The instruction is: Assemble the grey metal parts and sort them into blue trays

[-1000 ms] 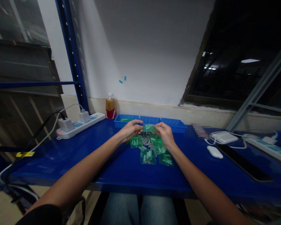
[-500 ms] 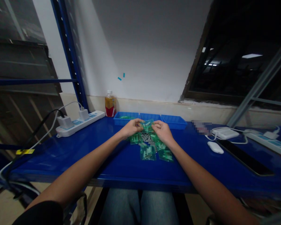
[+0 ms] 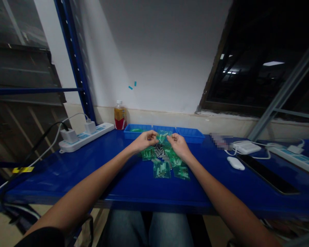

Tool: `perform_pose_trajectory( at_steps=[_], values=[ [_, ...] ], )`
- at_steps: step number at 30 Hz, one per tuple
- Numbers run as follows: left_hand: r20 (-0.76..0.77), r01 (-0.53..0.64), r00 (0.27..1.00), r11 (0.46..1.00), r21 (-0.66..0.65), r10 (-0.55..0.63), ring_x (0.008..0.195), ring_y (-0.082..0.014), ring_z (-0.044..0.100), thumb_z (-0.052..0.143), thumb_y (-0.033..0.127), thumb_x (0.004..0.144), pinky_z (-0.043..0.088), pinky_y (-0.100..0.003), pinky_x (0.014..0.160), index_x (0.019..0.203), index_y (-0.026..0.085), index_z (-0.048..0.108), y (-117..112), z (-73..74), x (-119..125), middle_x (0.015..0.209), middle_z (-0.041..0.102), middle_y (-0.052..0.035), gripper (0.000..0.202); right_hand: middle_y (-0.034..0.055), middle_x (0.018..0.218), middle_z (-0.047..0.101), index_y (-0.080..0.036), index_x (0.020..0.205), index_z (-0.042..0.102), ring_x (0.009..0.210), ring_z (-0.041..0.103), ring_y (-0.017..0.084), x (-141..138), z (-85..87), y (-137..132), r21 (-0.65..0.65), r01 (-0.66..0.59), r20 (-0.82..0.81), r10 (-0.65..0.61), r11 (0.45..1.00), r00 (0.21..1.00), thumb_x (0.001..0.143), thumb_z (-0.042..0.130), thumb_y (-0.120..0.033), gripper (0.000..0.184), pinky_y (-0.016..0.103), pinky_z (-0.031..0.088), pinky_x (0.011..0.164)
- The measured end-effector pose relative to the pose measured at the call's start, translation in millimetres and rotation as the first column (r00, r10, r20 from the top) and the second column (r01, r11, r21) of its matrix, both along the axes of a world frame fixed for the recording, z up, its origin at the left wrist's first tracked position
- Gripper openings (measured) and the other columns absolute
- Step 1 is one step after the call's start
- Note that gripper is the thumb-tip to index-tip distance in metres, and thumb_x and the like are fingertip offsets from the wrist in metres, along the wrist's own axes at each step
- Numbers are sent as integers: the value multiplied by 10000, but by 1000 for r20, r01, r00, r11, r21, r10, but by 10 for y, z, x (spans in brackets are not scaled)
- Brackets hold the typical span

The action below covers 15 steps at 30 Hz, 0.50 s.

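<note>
Between my hands is a small green plastic bag [image 3: 164, 134] with light-coloured small parts showing through it. My left hand [image 3: 146, 140] pinches its left side, while the fingers of my right hand [image 3: 178, 144] grip the right side. Beneath them lies a pile of small silvery metal pieces [image 3: 159, 151]. More green bags surround the pile: one bag [image 3: 161, 169] at the front, another bag [image 3: 181, 172] to its right, and a further bag [image 3: 147, 154] near my left hand. The exact kind of the metal pieces is too small to tell.
A row of blue plastic trays [image 3: 190, 134] stands behind my hands, with green bags in the left one. Further left are a drink bottle [image 3: 120, 115] and a power strip [image 3: 87, 138]. On the right lie a white case [image 3: 236, 163], a phone [image 3: 269, 174] and cables on the blue table [image 3: 92, 178].
Both hands still hold the green bag, which appears slightly more spread out between them. The whole view has shifted slightly; the other things on the table stay in place.
</note>
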<state>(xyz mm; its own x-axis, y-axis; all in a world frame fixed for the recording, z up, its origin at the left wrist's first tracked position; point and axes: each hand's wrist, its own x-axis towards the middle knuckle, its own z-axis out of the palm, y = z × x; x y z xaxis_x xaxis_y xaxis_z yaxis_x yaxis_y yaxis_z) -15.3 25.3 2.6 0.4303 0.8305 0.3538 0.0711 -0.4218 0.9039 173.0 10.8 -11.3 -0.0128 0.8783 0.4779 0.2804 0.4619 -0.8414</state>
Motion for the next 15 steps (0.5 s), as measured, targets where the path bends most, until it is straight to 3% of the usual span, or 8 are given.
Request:
perform_pose_trajectory(
  at_steps=[5,10,15],
  values=[
    [5,-87,996,995,-56,88,513,-65,432,687,305,646,325,-204,523,711,133,507,21,-49,4,572,491,43,257,-91,433,375,-192,671,452,368,328,59,-21,22,-53,-89,-69,-35,66,994,997,700,585,-501,337,190,222,378],
    [-21,-158,987,987,-3,158,493,-60,398,713,350,626,290,-200,503,655,123,519,58,-62,-36,545,463,51,300,-26,502,589,-185,750,480,420,539,109,-72,71,-120,-174,-147,-175,116,974,978,659,638,-521,383,195,386,399],
    [3,-139,990,989,59,139,487,-60,426,709,334,648,308,-195,496,705,125,556,49,-21,-55,555,498,50,265,26,610,665,-174,716,493,526,619,126,-78,43,-82,-187,-162,-246,113,969,963,636,687,-501,388,224,495,507]
  ],
)
